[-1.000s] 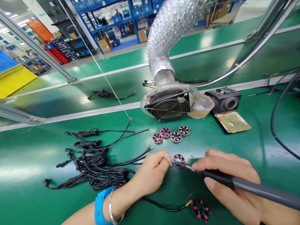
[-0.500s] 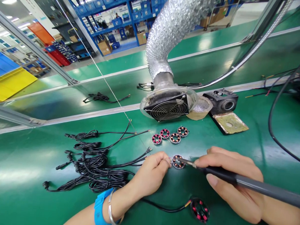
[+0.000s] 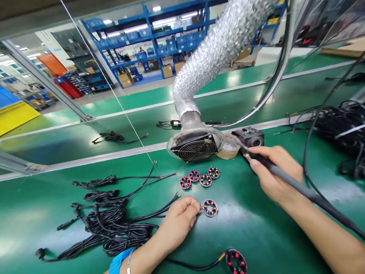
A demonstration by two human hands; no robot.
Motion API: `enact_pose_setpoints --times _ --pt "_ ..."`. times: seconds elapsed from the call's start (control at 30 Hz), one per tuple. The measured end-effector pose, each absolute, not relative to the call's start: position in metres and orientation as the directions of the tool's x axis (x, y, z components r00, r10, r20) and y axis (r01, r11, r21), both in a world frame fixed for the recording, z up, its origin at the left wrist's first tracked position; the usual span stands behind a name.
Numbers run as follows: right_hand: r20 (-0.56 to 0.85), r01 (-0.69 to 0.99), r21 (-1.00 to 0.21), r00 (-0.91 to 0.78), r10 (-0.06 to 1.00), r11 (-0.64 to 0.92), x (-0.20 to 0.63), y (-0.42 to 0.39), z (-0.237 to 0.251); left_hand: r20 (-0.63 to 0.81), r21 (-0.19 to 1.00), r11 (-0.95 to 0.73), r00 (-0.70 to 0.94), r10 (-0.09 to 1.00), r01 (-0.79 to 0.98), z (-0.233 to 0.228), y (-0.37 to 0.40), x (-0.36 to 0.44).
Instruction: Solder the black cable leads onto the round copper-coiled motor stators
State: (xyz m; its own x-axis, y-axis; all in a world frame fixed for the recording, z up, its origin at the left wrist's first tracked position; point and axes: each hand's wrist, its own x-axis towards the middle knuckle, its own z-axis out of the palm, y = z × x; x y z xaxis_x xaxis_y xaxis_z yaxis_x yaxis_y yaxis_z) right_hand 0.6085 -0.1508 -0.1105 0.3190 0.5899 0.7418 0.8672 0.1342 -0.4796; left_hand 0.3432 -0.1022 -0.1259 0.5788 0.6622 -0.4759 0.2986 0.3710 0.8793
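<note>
My left hand point(image 3: 181, 219) pinches thin wires at the left edge of a small round motor stator point(image 3: 215, 207) with copper windings, which lies flat on the green table. In my right hand point(image 3: 278, 168) is a soldering iron point(image 3: 300, 190), gripped like a pen. Its tip end is by a tan bowl point(image 3: 228, 153) and a dark iron stand point(image 3: 251, 136); I cannot tell whether it touches either. Several similar stators point(image 3: 205, 180) with red or copper windings sit behind. Nearer me lies a red-wound stator point(image 3: 241, 261) joined to a black cable point(image 3: 196, 268).
Bundled black cables point(image 3: 107, 222) cover the table's left part. A fume extractor fan point(image 3: 197, 148) on a silver flexible duct point(image 3: 193, 83) hangs behind the stators. More black cable point(image 3: 347, 130) is heaped at the right. The iron's cord trails at lower right.
My right hand has lifted the soldering iron off the stator and carried it up and away to the bowl and stand. My left hand keeps its pinch. The camera view has tilted up.
</note>
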Motion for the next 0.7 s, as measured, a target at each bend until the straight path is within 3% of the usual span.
enact_pose_setpoints --times 0.1,0.23,0.3,0.43,0.53,0.7 --pt "0.647 0.860 -0.509 0.362 0.671 0.026 0.610 -0.147 -0.113 -0.486 0.873 0.402 0.556 0.675 0.275 -0.127 -0.102 0.342" --pt "0.672 0.829 -0.559 0.435 0.600 0.025 0.600 -0.157 -0.115 -0.487 0.872 0.414 0.537 0.688 0.260 -0.129 -0.102 0.338" --pt "0.716 0.846 -0.509 0.315 0.623 0.157 0.590 -0.163 -0.120 -0.494 0.868 0.423 0.535 0.685 0.260 -0.129 -0.101 0.337" --pt "0.726 0.758 -0.383 -0.107 0.679 0.528 0.561 -0.169 -0.137 -0.501 0.865 0.416 0.521 0.691 0.281 -0.129 -0.099 0.337" --pt "0.600 0.687 -0.438 -0.256 0.758 0.579 0.538 -0.167 -0.147 -0.496 0.868 0.377 0.517 0.698 0.323 -0.127 -0.099 0.338" --pt "0.526 0.662 -0.499 -0.281 0.802 0.559 0.521 -0.163 -0.150 -0.387 0.916 0.243 0.549 0.740 0.318 -0.129 -0.100 0.337"
